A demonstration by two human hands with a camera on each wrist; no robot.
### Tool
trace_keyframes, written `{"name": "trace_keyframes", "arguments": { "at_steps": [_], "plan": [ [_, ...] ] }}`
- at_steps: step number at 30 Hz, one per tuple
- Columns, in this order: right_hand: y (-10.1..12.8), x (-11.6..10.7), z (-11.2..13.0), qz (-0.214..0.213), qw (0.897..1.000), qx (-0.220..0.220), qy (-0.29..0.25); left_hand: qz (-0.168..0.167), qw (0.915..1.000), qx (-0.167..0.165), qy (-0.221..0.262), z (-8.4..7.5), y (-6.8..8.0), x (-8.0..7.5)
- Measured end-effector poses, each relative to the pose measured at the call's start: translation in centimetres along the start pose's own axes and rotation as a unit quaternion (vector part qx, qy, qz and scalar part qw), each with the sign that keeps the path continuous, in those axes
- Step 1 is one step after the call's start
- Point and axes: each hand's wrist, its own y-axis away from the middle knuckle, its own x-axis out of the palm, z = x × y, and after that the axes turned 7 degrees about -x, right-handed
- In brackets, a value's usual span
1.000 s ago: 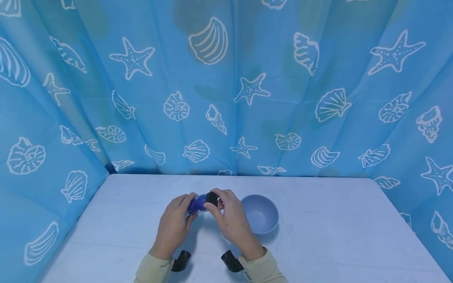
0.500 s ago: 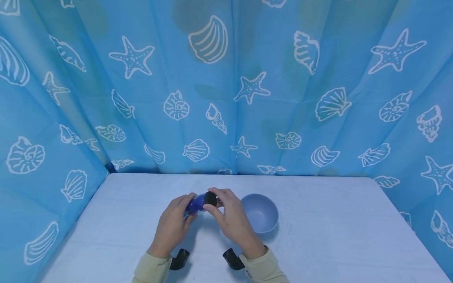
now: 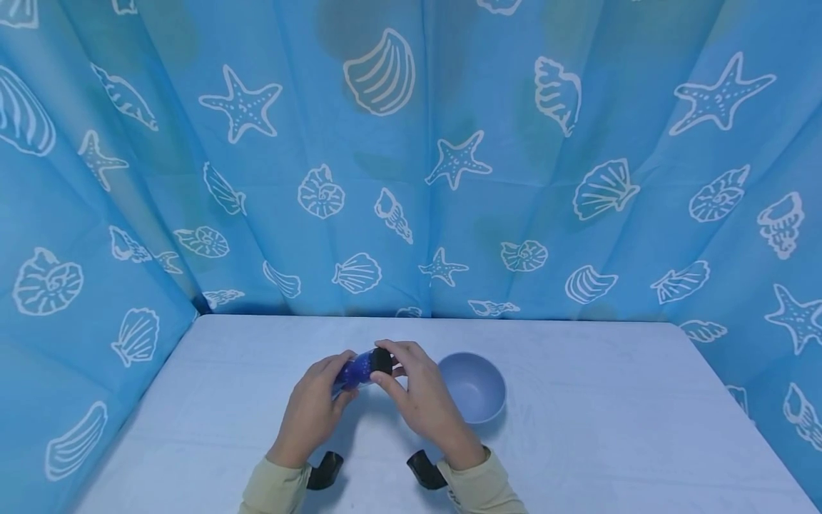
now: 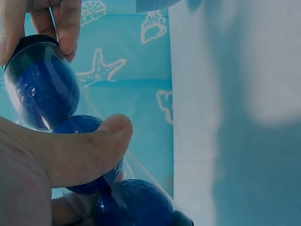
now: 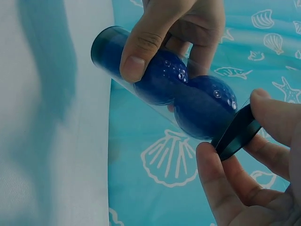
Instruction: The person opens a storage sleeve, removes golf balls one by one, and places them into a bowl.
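Observation:
My left hand (image 3: 311, 407) grips a clear tube (image 5: 162, 101) with several dark blue, dimpled balls (image 5: 207, 106) lined up inside. In the left wrist view its thumb lies across the middle of the tube, over one of the balls (image 4: 47, 92). My right hand (image 3: 417, 392) pinches the black cap (image 3: 382, 361) at the tube's right end between thumb and fingers. Seen from the right wrist, the cap sits at an angle at the tube's mouth. The tube is held tilted above the white table, cap end higher in the head view.
A blue-grey bowl (image 3: 474, 389) stands on the white table (image 3: 610, 414) just right of my right hand. Black wrist-worn pieces (image 3: 325, 471) stick inward from both sleeves. Behind the table hangs a blue curtain (image 3: 411, 178) with white shells and starfish.
The tube and its cap have shifted slightly to the left, and more of the blue contents shows beside the cap. Both hands keep their hold and have barely moved.

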Motion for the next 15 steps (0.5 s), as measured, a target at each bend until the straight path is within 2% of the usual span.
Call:
{"name": "trace_keyframes", "arguments": {
  "at_steps": [15],
  "plan": [
    [-0.03, 0.16, 0.04, -0.022, 1.000, -0.001, -0.006, 0.011, 0.9995, -0.017, 0.024, 0.07, -0.17, -0.17]
  ]
}}
